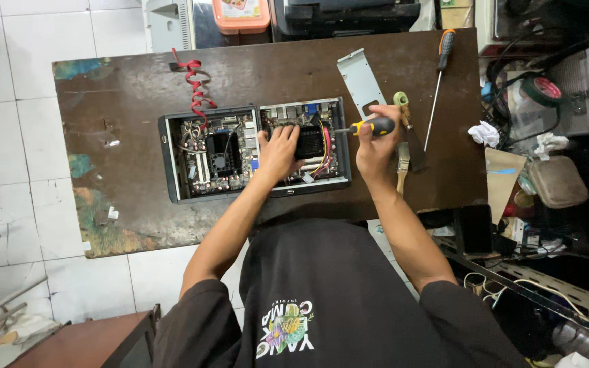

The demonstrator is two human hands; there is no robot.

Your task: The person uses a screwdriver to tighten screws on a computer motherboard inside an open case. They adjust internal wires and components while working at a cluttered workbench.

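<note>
The counter [124, 88] lies bare left of the open case [253, 150] and along its near edge, leaving wide room for a hand. Behind the case, a red coiled cable [195, 85] crosses the left part. To the right, passage is cramped: a metal bracket [360, 80], a brush [402, 163], a long screwdriver [438, 88] and the right hand [376, 146] crowd together. Clutter blocks the counter's right edge.

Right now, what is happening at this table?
A person is working on an open computer case that lies on a worn brown table. The left hand rests on the parts inside. The right hand holds a yellow and black screwdriver, its tip pointing into the case. A longer screwdriver and a brush lie beside it.
</note>
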